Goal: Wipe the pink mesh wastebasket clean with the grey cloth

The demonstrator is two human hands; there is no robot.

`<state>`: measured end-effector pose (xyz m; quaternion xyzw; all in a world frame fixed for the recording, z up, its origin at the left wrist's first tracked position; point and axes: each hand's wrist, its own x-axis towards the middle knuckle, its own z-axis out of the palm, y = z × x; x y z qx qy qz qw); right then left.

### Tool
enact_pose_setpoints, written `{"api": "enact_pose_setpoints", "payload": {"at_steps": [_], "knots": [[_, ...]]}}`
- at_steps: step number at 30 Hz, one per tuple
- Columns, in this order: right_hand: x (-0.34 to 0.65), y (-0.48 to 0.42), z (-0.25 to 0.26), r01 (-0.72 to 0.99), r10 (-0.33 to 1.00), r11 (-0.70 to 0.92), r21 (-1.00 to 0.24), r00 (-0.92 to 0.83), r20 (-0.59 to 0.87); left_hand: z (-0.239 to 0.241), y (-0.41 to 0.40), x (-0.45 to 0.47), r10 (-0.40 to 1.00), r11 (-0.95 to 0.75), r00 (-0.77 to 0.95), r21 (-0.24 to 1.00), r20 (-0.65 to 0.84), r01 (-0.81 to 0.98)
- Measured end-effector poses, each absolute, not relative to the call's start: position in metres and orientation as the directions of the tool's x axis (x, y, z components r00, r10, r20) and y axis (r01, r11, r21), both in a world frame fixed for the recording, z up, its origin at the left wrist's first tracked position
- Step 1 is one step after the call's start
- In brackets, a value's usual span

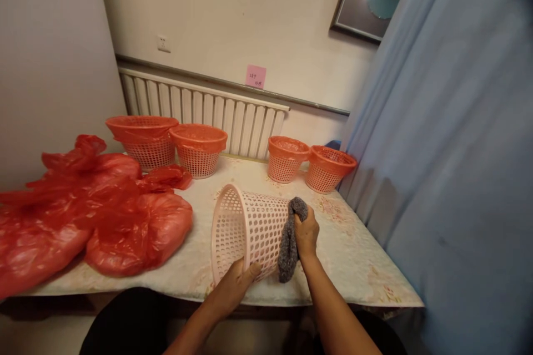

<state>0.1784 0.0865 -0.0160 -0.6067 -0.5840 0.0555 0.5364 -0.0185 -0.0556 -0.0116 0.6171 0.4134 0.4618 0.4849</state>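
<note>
A pale pink plastic basket (266, 227) with a lattice of holes lies tipped on its side, its wide mouth facing left. My left hand (235, 287) grips the rim at the lower front, thumb on the outside and fingers hidden within. In my right hand (307, 232) is a dark grey cloth (288, 249), pressed against the basket's base at the right. Part of the cloth hangs down below the hand. Beneath the basket is a table with a pale floral cover (350, 255).
Several similar baskets lined with red bags stand along the back, including one at the left (197, 150) and one at the right (287, 161). Full, knotted red plastic bags (141, 227) fill the table's left side. A blue curtain (449, 177) hangs at the right; a radiator (200, 108) is behind.
</note>
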Motion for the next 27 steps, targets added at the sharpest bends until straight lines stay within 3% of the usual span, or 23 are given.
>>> {"api": "enact_pose_setpoints", "payload": {"at_steps": [3, 7, 10, 13, 27], "knots": [[0.16, 0.063, -0.019, 0.623, 0.769, 0.319, -0.714, 0.271, 0.579, -0.007, -0.055, -0.02, 0.948, -0.193, 0.265, 0.98, 0.175, 0.043], [0.125, 0.026, -0.013, 0.554, 0.78, 0.487, -0.676, 0.072, 0.621, -0.01, -0.052, -0.021, 0.95, -0.184, 0.257, 0.983, 0.177, 0.003], [0.102, 0.005, 0.002, 0.459, 0.722, 0.647, -0.609, -0.111, 0.683, -0.014, -0.052, -0.022, 0.958, -0.222, 0.194, 0.975, 0.213, 0.026], [0.088, 0.002, 0.016, 0.409, 0.666, 0.72, -0.56, -0.182, 0.723, -0.014, -0.05, -0.025, 0.964, -0.225, 0.156, 0.974, 0.217, 0.033], [0.121, 0.071, 0.03, 0.582, 0.762, 0.555, -0.595, -0.069, 0.644, -0.012, -0.056, -0.023, 0.952, -0.207, 0.233, 0.978, 0.196, 0.025]]}}
